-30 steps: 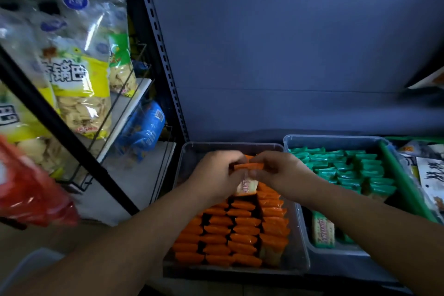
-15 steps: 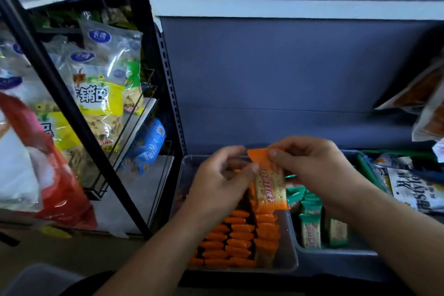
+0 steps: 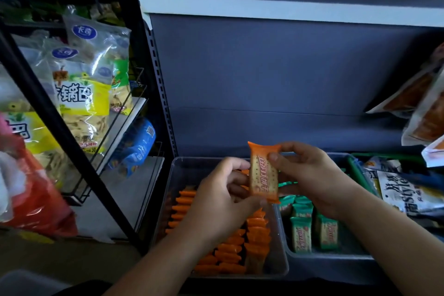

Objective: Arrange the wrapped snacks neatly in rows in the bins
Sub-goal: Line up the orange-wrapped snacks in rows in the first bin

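Head view: my right hand [image 3: 310,175] pinches the orange cracker packet [image 3: 263,176] by its top, and my left hand [image 3: 223,197] pinches its bottom corner. Its long axis runs 12 to 6, above the clear bin [image 3: 189,168]; the orange rows [image 3: 230,254] lie toward 6 o'clock.

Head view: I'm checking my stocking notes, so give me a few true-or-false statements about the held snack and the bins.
1. Both the left hand and the right hand pinch the held snack. True.
2. The held snack has a green wrapper. False: its wrapper is orange.
3. The left bin holds orange snacks in rows. True.
4. The right bin holds blue snacks. False: it holds green snacks.
5. The held snack lies in the left bin. False: it is held up above the bins.
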A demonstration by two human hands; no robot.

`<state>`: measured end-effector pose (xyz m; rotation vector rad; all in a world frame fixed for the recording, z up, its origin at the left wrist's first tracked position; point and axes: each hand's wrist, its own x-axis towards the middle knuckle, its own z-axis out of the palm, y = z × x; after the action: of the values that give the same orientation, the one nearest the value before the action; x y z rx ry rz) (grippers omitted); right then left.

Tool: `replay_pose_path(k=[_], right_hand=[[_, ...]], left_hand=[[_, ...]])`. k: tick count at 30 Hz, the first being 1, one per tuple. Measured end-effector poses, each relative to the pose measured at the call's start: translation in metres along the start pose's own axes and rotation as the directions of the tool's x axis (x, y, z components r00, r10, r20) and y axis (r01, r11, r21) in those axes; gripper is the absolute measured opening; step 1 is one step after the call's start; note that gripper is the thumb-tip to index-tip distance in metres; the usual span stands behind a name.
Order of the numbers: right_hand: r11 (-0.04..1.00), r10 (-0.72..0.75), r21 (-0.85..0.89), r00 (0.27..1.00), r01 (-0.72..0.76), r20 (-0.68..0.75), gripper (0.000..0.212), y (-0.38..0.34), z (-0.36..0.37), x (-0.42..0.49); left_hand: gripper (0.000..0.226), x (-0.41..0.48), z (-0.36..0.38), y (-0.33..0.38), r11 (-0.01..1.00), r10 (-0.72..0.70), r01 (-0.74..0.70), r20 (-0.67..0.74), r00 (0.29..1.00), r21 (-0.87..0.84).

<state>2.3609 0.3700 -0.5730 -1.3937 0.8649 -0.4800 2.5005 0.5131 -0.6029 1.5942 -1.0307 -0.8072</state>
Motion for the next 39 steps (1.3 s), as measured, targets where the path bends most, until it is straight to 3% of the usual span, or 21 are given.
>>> replay_pose_path(k=[5, 10, 13, 17, 20, 24, 27, 32, 37, 39], right_hand=[[1.0, 0.014, 0.001, 1.0, -0.014, 0.013, 0.021, 0.008, -0.004, 0.007], [1.0, -0.013, -0.028, 1.0, 0.014, 0.024, 0.021, 0.009, -0.004, 0.005], [0.999, -0.023, -0.022, 0.998, 0.024, 0.062, 0.02, 0.009, 0.001, 0.003], [0.999, -0.024, -0.043, 0.984, 0.032, 0.176, 0.017, 0.012, 0.011, 0.0], [0.992, -0.053, -0.099, 0.979, 0.074, 0.199, 0.021, 0.013, 0.009, 0.002], [0.989, -0.053, -0.132, 0.994, 0.065, 0.094, 0.032, 0.018, 0.003, 0.007], [0.987, -0.058, -0.138, 0.987, 0.079, 0.152, 0.02, 0.018, 0.002, 0.007], [0.969, -0.086, -0.221, 0.989, 0.112, 0.121, 0.021, 0.018, 0.004, 0.007], [0.949, -0.076, -0.293, 0.985, 0.119, 0.154, 0.015, 0.016, 0.008, 0.005], [0.957, -0.063, -0.276, 0.993, 0.089, 0.104, 0.009, 0.017, 0.009, 0.007]], left_hand=[[0.059, 0.006, 0.002, -0.004, 0.985, 0.001, -0.008, 0.042, 0.999, 0.171], [0.051, 0.007, 0.0, -0.005, 0.968, -0.045, 0.033, 0.039, 0.998, 0.248], [0.037, 0.004, 0.003, 0.0, 0.957, 0.008, -0.007, -0.001, 1.0, 0.291], [0.044, 0.002, 0.006, -0.001, 0.919, 0.071, -0.028, -0.094, 0.993, 0.393], [0.029, 0.008, 0.003, -0.002, 0.966, 0.01, 0.025, -0.133, 0.991, 0.259], [0.013, 0.01, -0.001, 0.0, 0.998, -0.066, 0.066, -0.001, 0.998, 0.0], [0.01, 0.01, -0.002, -0.001, 0.999, -0.053, 0.053, 0.019, 0.998, 0.004], [0.015, 0.017, -0.008, -0.003, 1.0, -0.004, 0.007, -0.147, 0.989, 0.024], [0.033, 0.017, -0.008, -0.005, 0.998, -0.03, 0.023, -0.116, 0.993, -0.061], [0.027, 0.017, -0.009, -0.007, 0.998, -0.036, 0.031, -0.081, 0.996, -0.058]])
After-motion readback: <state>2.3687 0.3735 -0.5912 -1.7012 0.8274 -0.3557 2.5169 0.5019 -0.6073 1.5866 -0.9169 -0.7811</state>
